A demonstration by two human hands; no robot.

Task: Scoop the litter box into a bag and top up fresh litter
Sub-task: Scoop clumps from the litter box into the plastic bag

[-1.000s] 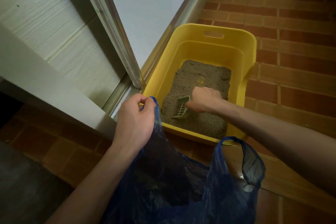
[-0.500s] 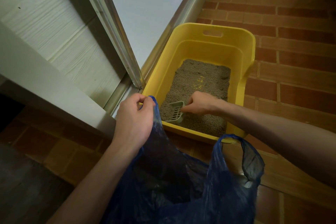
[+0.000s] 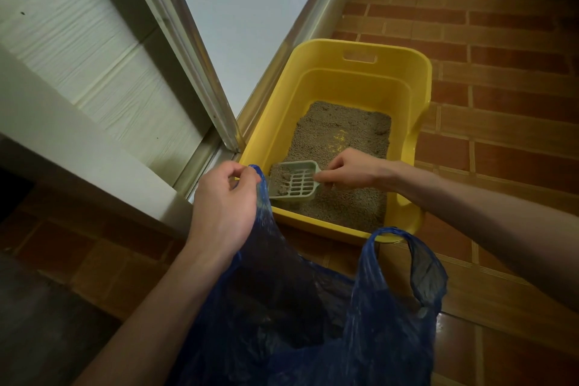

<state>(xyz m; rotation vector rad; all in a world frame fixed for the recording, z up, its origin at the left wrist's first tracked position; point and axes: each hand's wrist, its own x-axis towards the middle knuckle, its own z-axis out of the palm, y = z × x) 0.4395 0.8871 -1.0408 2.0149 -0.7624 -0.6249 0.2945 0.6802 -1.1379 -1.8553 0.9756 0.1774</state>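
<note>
While the right hand [image 3: 351, 168] is gripping the short handle of the pale green slotted scoop [image 3: 293, 180], the scoop's basket is hanging just above the grey litter [image 3: 341, 135] at the near left corner of the yellow litter box [image 3: 360, 78], carrying a small load of litter and clumps. The litter box is standing on the brick-tiled floor [image 3: 501, 41], with its long axis running away from the person and its left wall lying beside a metal door frame [image 3: 175, 41].

The left hand [image 3: 224, 207] is pinching one handle loop of the blue plastic bag [image 3: 313, 307] between thumb and curled fingers, holding that side of the mouth up just beside the near left corner of the box. The second handle loop is standing free on the right side, so the mouth is gaping upward, directly below and nearer the person than the scoop.

The coming move appears to turn on this relation: the scoop's long axis is pointing leftward toward the held loop, and the bag opening is lying just over the near rim of the box. A short carry toward the person, followed by a tip, should be delivering the load. The right hand is the nearer one to the scoop; the left is serving only as the bag holder.

No brand, label or legible writing is showing on any item.
</note>
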